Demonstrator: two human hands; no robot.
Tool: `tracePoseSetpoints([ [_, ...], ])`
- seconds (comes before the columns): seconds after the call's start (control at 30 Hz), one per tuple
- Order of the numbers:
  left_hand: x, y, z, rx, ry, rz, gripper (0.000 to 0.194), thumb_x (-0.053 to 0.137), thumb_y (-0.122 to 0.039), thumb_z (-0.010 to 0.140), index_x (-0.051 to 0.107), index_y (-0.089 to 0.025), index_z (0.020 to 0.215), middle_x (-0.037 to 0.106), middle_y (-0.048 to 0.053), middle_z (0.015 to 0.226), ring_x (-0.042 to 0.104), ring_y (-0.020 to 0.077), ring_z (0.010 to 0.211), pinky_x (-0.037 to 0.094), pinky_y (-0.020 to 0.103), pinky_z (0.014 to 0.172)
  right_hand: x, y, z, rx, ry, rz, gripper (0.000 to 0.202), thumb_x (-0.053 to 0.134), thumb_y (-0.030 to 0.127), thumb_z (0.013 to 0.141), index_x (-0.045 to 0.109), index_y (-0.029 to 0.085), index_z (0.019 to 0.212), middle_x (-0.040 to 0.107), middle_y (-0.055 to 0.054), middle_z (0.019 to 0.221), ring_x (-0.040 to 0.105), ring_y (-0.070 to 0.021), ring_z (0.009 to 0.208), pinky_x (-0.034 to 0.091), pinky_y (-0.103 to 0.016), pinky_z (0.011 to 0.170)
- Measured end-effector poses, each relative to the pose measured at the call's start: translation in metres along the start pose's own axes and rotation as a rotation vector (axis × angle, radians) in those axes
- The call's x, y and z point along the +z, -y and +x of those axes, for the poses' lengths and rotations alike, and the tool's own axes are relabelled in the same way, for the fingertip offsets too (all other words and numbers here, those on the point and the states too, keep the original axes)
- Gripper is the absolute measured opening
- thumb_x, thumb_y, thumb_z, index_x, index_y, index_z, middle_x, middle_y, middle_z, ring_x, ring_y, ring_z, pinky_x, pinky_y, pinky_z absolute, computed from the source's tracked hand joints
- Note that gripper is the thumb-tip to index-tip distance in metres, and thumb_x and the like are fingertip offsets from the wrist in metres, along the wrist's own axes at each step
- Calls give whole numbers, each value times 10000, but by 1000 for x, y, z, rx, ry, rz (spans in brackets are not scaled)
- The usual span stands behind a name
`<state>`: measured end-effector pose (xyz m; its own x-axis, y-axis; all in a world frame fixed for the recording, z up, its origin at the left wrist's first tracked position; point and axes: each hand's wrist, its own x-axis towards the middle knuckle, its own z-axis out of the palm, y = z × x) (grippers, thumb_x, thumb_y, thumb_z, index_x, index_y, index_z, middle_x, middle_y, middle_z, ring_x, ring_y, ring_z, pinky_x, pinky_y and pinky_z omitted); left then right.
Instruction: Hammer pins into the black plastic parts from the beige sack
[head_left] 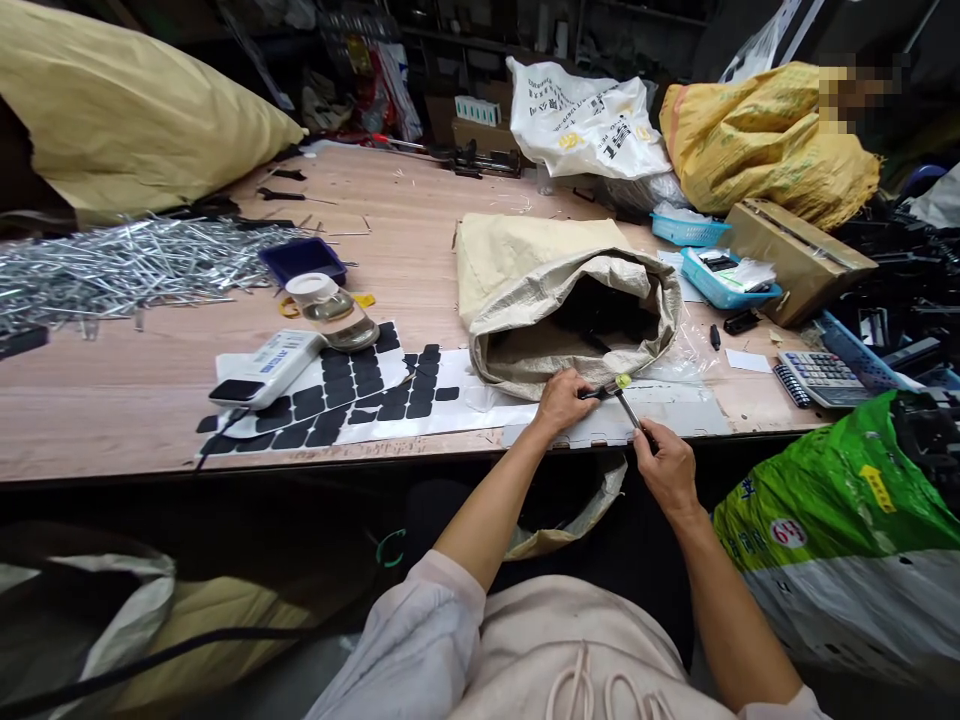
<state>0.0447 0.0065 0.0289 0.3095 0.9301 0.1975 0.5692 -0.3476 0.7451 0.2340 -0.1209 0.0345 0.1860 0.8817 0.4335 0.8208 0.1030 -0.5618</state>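
At the table's front edge my left hand [562,403] is closed on a small black part [598,392]. My right hand [667,465] grips the dark handle of a tool with a thin metal shaft [628,408]. The shaft's far end meets the black part beside a small yellow-green piece [622,381]; whether that piece belongs to the tool I cannot tell. Just beyond both hands lies a beige woven sack [540,245], its mouth facing me and dark pieces inside. A grey-white sheet [667,408] lies under the hands.
Black adhesive pads on white sheets [420,385], a white box-shaped device [268,370] and a jar [332,312] are left of the sack. Metal rods [127,265] are piled far left. A calculator [821,378], blue baskets [727,280] and a green sack [825,500] stand right.
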Motion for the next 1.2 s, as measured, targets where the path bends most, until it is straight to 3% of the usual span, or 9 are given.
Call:
tracePoseSetpoints([
  [0.27,-2,-2,-1,18,4,24,81,789,-227,787,808,-213,865,641,25,860,596,189,864,488,307,813,5,11,-1,-26,5,58,328,554,383,947,792,194,1072,806,-136,1059,770,-294,974,589,-405,907],
  [0.47,-2,-3,-4,34,-9,26,123,795,-239,785,804,-201,901,664,36,895,611,204,907,494,320,851,3,6,25,123,41,215,341,625,447,898,794,190,1046,808,-112,988,757,-275,889,592,-389,851],
  [0.57,-1,-3,-6,27,-25,34,136,803,-241,780,801,-191,906,665,41,902,610,212,915,494,333,866,7,-1,54,271,22,363,374,644,476,878,773,171,1053,768,-71,828,703,-214,688,589,-336,675],
  [0.67,0,-2,-5,24,-21,46,125,808,-243,784,801,-190,897,649,39,881,601,211,907,487,336,860,16,-13,77,408,10,537,374,658,493,842,743,158,984,688,-20,714,573,-137,509,497,-257,462],
  [0.8,-5,-5,-4,46,13,15,126,829,-278,780,797,-193,867,640,36,852,589,213,903,474,337,848,22,-24,87,489,33,715,348,693,495,785,700,156,858,630,11,640,503,-97,447,429,-208,370],
  [0.97,-28,-19,-36,163,52,-91,137,844,-271,754,785,-207,860,666,31,867,582,208,907,461,346,883,22,-26,85,509,17,763,351,714,488,763,701,151,859,620,21,617,501,-85,432,426,-189,349],
  [1.1,-47,-31,-76,259,203,-56,146,866,-271,722,785,-225,835,661,18,815,578,198,857,453,349,876,24,-28,86,500,19,764,339,715,486,772,696,157,851,619,24,615,503,-85,429,429,-187,342],
  [1.2,-52,-35,-76,205,229,-31,230,885,-335,716,787,-219,888,665,18,811,593,201,844,471,330,816,26,-29,85,504,24,756,323,707,477,783,693,160,843,620,23,620,506,-86,434,434,-187,346],
])
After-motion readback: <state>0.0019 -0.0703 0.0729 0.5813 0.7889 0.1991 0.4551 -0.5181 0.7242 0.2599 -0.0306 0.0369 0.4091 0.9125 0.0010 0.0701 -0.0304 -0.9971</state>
